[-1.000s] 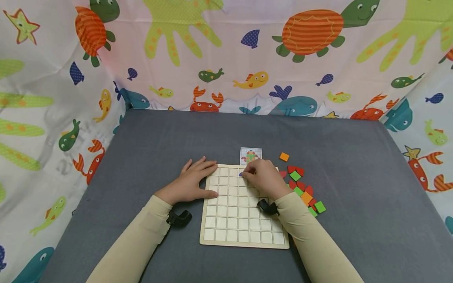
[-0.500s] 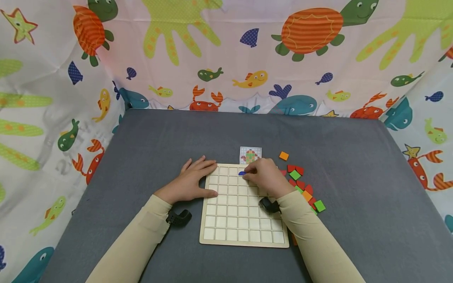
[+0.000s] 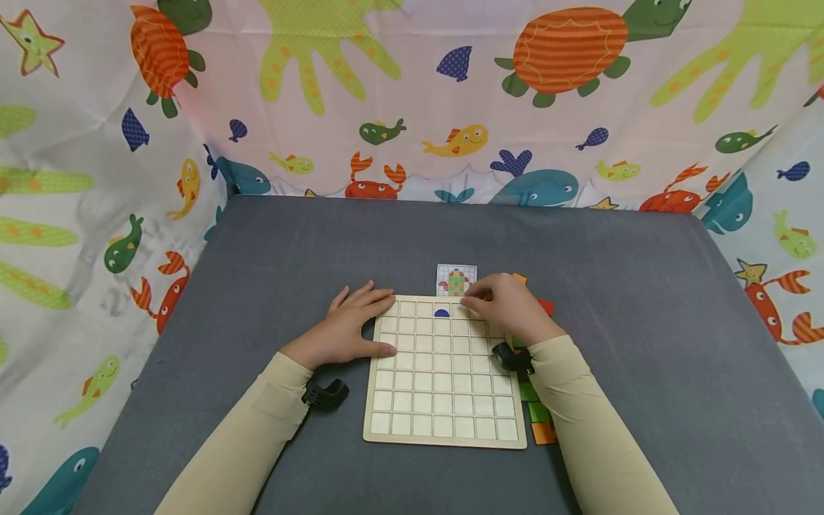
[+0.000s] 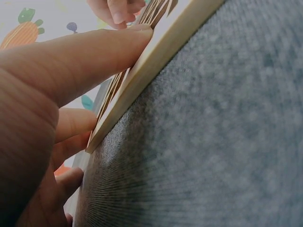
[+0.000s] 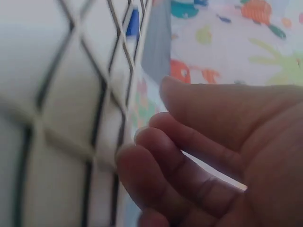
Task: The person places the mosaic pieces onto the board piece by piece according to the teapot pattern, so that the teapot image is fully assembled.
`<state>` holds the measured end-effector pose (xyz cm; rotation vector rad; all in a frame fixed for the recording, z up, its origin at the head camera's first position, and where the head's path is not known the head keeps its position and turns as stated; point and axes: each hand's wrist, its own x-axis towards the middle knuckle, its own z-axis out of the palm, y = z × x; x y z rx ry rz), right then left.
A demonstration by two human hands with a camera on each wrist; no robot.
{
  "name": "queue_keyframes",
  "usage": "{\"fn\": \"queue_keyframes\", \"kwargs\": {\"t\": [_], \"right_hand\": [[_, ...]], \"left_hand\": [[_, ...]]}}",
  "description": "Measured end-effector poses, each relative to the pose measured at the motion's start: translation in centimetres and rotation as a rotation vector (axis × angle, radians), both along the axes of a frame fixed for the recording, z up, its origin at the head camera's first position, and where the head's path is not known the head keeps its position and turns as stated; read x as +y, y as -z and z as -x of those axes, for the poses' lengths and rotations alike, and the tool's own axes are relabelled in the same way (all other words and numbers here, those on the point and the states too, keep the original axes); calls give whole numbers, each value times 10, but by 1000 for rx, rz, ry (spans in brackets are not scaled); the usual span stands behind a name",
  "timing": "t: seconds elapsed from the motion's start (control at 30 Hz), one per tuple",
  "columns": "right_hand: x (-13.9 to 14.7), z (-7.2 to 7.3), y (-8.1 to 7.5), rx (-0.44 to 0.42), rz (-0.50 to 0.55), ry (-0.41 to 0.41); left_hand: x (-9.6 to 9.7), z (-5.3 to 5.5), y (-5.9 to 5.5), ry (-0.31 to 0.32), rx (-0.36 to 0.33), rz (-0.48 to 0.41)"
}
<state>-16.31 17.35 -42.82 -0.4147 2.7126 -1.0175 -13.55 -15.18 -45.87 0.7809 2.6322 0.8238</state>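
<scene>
A wooden grid board point(image 3: 421, 404) lies flat on the table. One blue half-round tile point(image 3: 441, 313) sits in a top-row cell; the right wrist view also shows this blue tile point(image 5: 133, 22). My left hand point(image 3: 350, 327) rests on the board's upper left edge with fingers spread. In the left wrist view its thumb point(image 4: 94, 59) presses the board's rim. Over the board's upper right part is my right hand point(image 3: 508, 306), its fingers bent loosely. A gap shows between its thumb point(image 5: 189, 101) and fingers, with nothing held.
Behind the board lies a small pattern card point(image 3: 456, 277). Tiles lie along the board's right side, partly hidden by the right arm: a green tile point(image 3: 538, 412), an orange tile point(image 3: 543, 433) and a red tile point(image 3: 546, 307). A printed cloth point(image 3: 412, 93) surrounds the grey table point(image 3: 309, 243).
My right hand has let go of the blue tile, which stays in its top-row cell, and has moved right. The left hand keeps its place on the board's edge.
</scene>
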Motion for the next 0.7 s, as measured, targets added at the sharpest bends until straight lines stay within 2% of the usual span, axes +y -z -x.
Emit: {"fn": "queue_keyframes", "kwargs": {"t": [0.17,0.37,0.5,0.7], "right_hand": [[21,8,-3,24,-13,87],[44,14,1,82,-54,164],[52,16,5,116,-103,203],[55,17,9,119,-149,235]], "left_hand": [[1,1,1,-2,-7,8],[0,3,3,-4,-9,5],[0,3,5,-6,-7,9],[0,3,4,-6,-4,18]]}}
